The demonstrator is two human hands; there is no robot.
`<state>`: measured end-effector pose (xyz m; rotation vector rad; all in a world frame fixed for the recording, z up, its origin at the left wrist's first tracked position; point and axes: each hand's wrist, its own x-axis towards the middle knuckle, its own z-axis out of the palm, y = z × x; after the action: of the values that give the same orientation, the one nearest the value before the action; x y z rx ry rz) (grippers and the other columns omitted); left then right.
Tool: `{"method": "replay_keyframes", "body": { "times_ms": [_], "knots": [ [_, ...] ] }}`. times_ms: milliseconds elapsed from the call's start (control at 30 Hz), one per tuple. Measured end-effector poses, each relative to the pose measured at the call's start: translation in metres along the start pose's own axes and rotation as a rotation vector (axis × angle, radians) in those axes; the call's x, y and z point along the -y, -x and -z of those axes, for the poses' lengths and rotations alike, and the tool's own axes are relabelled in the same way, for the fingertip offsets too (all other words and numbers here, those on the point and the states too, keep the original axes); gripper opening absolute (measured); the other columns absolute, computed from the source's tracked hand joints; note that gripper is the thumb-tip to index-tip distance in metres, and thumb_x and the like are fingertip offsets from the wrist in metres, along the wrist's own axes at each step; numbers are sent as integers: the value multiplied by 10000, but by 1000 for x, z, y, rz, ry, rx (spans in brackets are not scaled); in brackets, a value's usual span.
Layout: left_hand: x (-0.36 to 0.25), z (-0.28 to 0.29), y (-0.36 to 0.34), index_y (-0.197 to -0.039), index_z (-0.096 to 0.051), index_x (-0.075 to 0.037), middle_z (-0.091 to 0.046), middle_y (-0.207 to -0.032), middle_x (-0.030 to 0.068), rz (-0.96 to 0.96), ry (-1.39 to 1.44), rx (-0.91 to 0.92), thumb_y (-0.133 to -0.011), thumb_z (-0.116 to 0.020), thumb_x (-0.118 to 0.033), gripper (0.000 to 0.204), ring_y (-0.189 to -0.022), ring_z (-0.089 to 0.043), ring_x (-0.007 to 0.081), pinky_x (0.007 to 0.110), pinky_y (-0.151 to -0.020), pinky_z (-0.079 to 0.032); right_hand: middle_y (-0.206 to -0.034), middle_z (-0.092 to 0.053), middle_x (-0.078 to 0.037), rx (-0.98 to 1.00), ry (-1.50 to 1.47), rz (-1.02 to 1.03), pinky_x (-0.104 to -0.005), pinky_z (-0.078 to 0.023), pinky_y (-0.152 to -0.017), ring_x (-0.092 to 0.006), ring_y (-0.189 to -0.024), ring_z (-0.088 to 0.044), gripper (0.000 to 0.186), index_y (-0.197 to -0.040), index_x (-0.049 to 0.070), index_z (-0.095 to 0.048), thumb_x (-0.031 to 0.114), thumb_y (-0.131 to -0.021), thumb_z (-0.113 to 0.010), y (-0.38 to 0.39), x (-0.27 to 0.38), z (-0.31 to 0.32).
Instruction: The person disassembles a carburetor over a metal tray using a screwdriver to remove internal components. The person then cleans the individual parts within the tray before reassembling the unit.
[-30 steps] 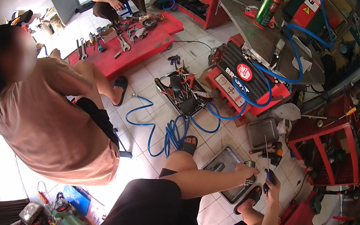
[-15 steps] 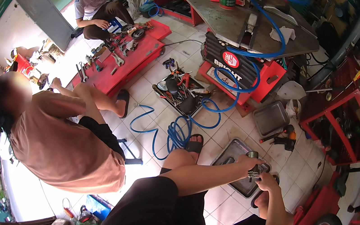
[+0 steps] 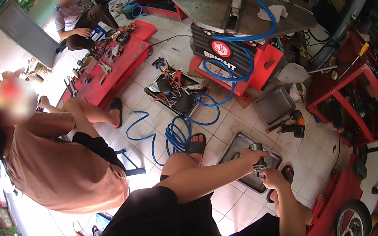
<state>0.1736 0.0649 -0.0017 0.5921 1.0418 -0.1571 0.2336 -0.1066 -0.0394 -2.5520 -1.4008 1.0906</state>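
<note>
My left hand (image 3: 249,158) is closed around a grey cylindrical metal part (image 3: 256,148), its thumb lying across it. Just below, the fingers of my right hand (image 3: 271,177) are closed at the part's lower, forked-looking end (image 3: 258,168); its details are too small to make out. Both hands hold it above a shallow metal tray (image 3: 238,136) on the tiled floor. A small dark piece (image 3: 236,156) lies in the tray, partly hidden by my left arm.
A coiled blue hose (image 3: 178,136) and a tray of hand tools (image 3: 173,91) lie ahead. At right are a cordless drill (image 3: 294,128), another metal tray (image 3: 271,105) and a red rack (image 3: 362,95). A person in a brown shirt (image 3: 64,168) sits left; another sits beyond the red platform (image 3: 102,79).
My view has shifted, so the surroundings appear farther left and higher. The metal part stays in both hands over the tray.
</note>
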Motion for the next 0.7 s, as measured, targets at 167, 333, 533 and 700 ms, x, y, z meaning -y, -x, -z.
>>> {"method": "replay_keyframes", "body": {
  "times_ms": [167, 333, 533, 700],
  "knots": [
    [-13, -6, -8, -924, -575, 54, -655, -832, 182, 41, 42, 100, -723, -782, -23, 298, -658, -679, 284, 419, -546, -596, -1099, -642, -195, 165, 27, -127, -438, -492, -883, -352, -1029, -611, 381, -1206, 173, -625, 199, -826, -598, 0, 0, 17],
    [-21, 0, -26, -897, -578, -36, -618, -718, 80, 66, 11, 169, -783, -767, -136, 242, -586, -643, 219, 344, -509, -548, -1116, -640, -183, 123, -38, -199, -435, -505, -871, -337, -1052, -610, 475, -1268, 145, -572, 99, -798, -519, 2, -6, 24],
    [-28, 5, -41, -944, -543, -29, -621, -809, 130, 119, 77, 319, -847, -695, -122, 203, -685, -659, 288, 402, -599, -582, -1169, -621, -174, 57, -99, -197, -421, -487, -914, -339, -1103, -586, 536, -1288, 133, -558, 18, -765, -527, 8, -23, 21],
    [-28, -1, -35, -914, -544, -39, -613, -803, 108, 127, 80, 258, -845, -701, -123, 191, -656, -644, 263, 391, -585, -570, -1176, -618, -171, 50, -118, -202, -424, -493, -905, -338, -1109, -584, 516, -1273, 131, -570, 18, -770, -536, 14, -26, 25]
  ]
}}
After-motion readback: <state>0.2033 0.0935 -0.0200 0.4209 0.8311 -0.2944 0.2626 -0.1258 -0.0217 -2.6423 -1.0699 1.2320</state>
